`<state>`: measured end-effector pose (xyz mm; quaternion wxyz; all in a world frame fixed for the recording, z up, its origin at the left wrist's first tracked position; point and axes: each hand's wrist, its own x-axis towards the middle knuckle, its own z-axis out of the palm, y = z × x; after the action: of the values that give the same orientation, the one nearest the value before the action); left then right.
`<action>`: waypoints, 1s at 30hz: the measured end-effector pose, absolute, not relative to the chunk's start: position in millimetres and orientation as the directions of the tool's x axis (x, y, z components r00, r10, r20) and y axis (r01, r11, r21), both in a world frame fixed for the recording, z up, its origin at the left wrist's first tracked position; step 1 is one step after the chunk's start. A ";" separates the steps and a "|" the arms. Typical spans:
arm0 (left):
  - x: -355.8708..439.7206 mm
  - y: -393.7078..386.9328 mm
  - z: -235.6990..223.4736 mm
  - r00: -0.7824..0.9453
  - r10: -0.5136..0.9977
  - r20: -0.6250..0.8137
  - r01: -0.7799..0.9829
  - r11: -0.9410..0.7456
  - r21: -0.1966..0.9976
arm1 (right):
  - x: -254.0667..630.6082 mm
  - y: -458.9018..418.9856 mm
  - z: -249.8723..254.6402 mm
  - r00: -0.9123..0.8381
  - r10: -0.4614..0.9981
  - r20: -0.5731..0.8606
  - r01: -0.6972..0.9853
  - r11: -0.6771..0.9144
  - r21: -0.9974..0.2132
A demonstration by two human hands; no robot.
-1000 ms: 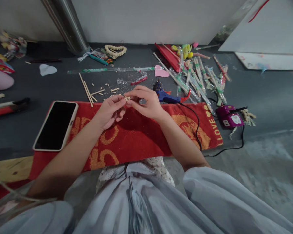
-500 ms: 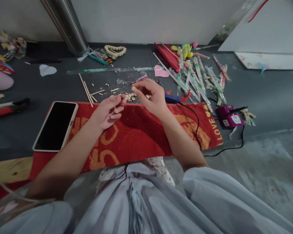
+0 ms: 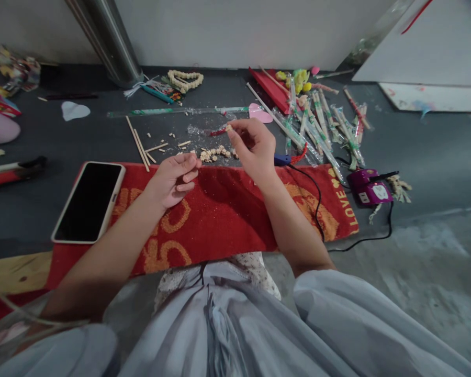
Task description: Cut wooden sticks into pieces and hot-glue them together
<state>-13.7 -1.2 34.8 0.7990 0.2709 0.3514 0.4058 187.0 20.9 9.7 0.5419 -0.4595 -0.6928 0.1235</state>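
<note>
My right hand [image 3: 255, 146] is raised over the far edge of the red towel [image 3: 227, 220], thumb and forefinger pinching a small pale wooden piece [image 3: 228, 128]. Lower and to the left, my left hand [image 3: 175, 180] has its thumb and forefinger together on what looks like a tiny pale wooden bit [image 3: 193, 153]; its other fingers curl loosely. Between and beyond the hands lies a row of small wooden pieces [image 3: 215, 153] along the towel's edge. Several thin wooden sticks [image 3: 139, 144] and cut bits lie left of them.
A phone [image 3: 89, 203] lies on the towel's left. The blue tool [image 3: 281, 159], its black cord running right, is partly behind my right hand. Wrapped sticks [image 3: 317, 123] pile up behind, near a purple box [image 3: 371, 187]. A heart-shaped frame [image 3: 185, 81] and pliers [image 3: 15, 172] lie farther off.
My right hand has moved right and slightly away from my left hand, carrying the small wooden piece. More of the row of pieces now shows. My left hand has barely moved.
</note>
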 end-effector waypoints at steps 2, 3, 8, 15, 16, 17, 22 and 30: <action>-12.8 -1.9 34.4 0.395 0.861 -0.320 -0.446 0.484 0.753 | 187.0 20.7 9.5 -0.007 0.772 0.636 0.516 0.547 -0.659; -12.3 -2.3 34.8 0.380 0.870 -0.315 -0.444 0.471 0.762 | 186.8 20.5 9.5 -0.016 0.771 0.637 0.523 0.549 -0.652; -9.8 -4.0 39.4 0.304 0.889 -0.342 -0.457 0.451 0.767 | 184.9 19.6 8.1 -0.049 0.761 0.647 0.538 0.565 -0.625; -8.8 -3.1 39.2 0.283 0.890 -0.358 -0.456 0.453 0.766 | 183.0 18.1 8.8 -0.079 0.771 0.631 0.557 0.559 -0.614; -8.7 -3.1 39.0 0.283 0.891 -0.355 -0.460 0.451 0.765 | 182.8 17.8 9.0 -0.086 0.774 0.628 0.559 0.559 -0.612; -8.6 -3.0 38.8 0.283 0.891 -0.354 -0.462 0.451 0.764 | 182.7 17.7 9.1 -0.094 0.774 0.626 0.560 0.561 -0.610; -8.3 -2.8 38.5 0.269 0.892 -0.364 -0.460 0.451 0.765 | 182.2 18.3 7.2 -0.122 0.767 0.630 0.560 0.578 -0.594; -10.9 2.9 30.3 0.204 0.926 -0.318 -0.464 0.377 0.802 | 176.7 13.4 9.1 -0.228 0.737 0.636 0.537 0.640 -0.549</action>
<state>-10.9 2.9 30.3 0.7223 0.2831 0.4084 0.4811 176.7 13.4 9.1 0.4665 -0.4105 -0.7762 0.1070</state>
